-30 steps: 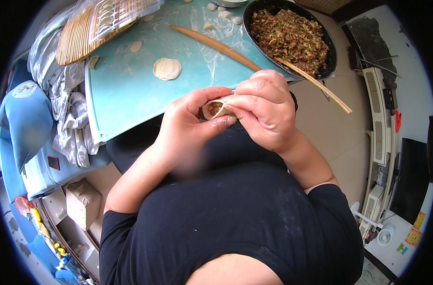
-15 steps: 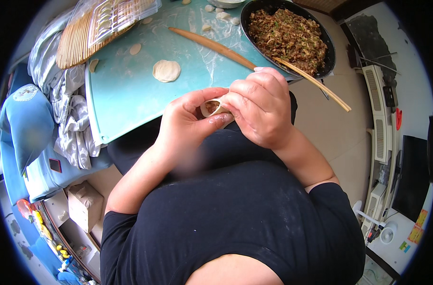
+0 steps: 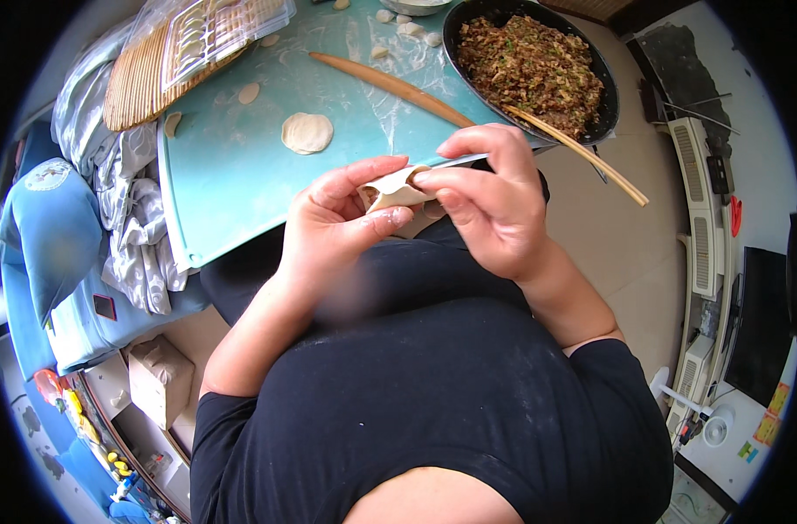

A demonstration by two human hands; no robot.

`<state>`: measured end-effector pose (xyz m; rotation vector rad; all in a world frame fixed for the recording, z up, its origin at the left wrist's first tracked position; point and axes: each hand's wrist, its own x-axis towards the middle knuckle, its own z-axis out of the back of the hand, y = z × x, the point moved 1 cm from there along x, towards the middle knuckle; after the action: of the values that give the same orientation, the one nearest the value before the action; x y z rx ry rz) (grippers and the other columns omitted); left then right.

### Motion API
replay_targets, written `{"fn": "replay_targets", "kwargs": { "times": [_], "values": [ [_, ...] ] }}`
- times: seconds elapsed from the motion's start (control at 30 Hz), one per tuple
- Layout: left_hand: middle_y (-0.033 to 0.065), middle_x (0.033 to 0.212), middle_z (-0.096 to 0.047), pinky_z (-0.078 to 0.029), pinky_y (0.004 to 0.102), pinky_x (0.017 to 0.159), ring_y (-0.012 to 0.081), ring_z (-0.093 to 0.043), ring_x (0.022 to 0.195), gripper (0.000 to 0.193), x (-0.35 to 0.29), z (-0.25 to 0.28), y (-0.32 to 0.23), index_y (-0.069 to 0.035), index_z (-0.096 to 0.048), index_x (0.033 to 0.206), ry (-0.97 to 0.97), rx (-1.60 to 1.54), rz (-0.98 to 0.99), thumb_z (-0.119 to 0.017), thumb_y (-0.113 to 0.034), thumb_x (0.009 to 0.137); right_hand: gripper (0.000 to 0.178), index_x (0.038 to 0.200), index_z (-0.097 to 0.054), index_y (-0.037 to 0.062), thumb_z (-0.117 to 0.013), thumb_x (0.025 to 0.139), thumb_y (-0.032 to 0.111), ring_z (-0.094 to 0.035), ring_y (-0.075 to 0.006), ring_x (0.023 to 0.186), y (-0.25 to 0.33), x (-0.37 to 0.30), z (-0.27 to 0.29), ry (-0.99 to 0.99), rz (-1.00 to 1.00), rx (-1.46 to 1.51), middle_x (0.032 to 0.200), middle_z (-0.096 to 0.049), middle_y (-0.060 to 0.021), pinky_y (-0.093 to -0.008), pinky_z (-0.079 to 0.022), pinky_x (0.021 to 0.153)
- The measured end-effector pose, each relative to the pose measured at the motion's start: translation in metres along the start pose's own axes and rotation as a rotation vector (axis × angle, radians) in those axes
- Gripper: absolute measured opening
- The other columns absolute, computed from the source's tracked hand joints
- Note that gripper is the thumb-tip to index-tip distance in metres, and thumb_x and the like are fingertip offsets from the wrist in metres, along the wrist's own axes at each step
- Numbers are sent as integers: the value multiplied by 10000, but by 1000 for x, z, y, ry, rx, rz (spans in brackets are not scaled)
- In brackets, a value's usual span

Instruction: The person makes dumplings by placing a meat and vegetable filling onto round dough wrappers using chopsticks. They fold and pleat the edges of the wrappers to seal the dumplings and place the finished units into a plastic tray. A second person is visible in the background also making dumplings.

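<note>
My left hand (image 3: 328, 210) is closed on a partly folded dumpling (image 3: 391, 189), its thumb below and its fingers above. The pale wrapper is pinched along the middle, and brown filling shows at the left end. At the right end, the forefinger of my right hand (image 3: 494, 196) touches the wrapper's edge. The right thumb is apart from the dumpling and the hand's fingers are spread. On the teal mat (image 3: 232, 201) just beyond my hands lies a round dumpling wrapper (image 3: 307, 134). A tapered wooden rolling pin (image 3: 389, 87) lies slanted behind it.
A black pan (image 3: 610, 122) of minced filling (image 3: 529, 74) stands at the far right, with chopsticks (image 3: 582, 157) jutting over its rim toward me. Far left, a clear tray (image 3: 280, 16) of dumplings rests on a slatted mat (image 3: 127, 92). Dough pieces (image 3: 410, 29) lie at the back.
My right thumb has come away from the dumpling and the right fingers have spread. The dumpling has turned, so its pinched middle and more of the wrapper now show.
</note>
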<state>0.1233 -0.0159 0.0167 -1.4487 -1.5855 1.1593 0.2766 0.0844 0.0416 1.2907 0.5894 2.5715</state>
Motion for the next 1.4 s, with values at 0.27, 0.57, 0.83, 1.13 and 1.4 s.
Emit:
{"fn": "replay_targets", "kwargs": {
  "times": [0.27,0.57,0.83,1.13,1.4],
  "values": [
    [90,1033,-615,-491,253,803,130,-599,916,420,-1,2,4,10,-531,1177,-27,13,-135,-643,49,774,170,836,-558,-10,-526,904,143,-537,-168,633,-1,-18,-7,184,-472,357,733,-549,-76,-265,-437,613],
    [83,1024,-613,-483,246,769,136,-588,915,408,0,3,8,-9,-580,1125,-109,392,-426,-657,71,732,113,829,-567,19,-653,768,59,-549,-250,586,12,1,-11,106,-123,94,728,-573,-102,-319,-438,530],
    [104,1018,-621,-481,242,739,153,-597,885,402,0,3,8,-18,-600,1091,-131,543,-485,-678,67,706,101,811,-575,22,-652,746,27,-550,-304,596,18,8,-13,106,-6,-92,691,-569,-117,-349,-448,540],
    [66,1120,-564,-456,247,854,134,-551,1012,406,-3,4,4,-1,-570,1137,-72,177,-260,-638,93,748,159,951,-601,-3,-621,793,-4,-573,-155,666,-6,0,-8,106,-268,238,803,-591,-88,-257,-461,572],
    [66,1099,-576,-467,237,814,126,-564,980,401,-3,3,4,-2,-578,1129,-101,231,-264,-647,86,744,142,879,-593,7,-650,755,-37,-540,-111,662,1,2,-11,129,-276,223,844,-581,-78,-214,-438,557]
  ]
}}
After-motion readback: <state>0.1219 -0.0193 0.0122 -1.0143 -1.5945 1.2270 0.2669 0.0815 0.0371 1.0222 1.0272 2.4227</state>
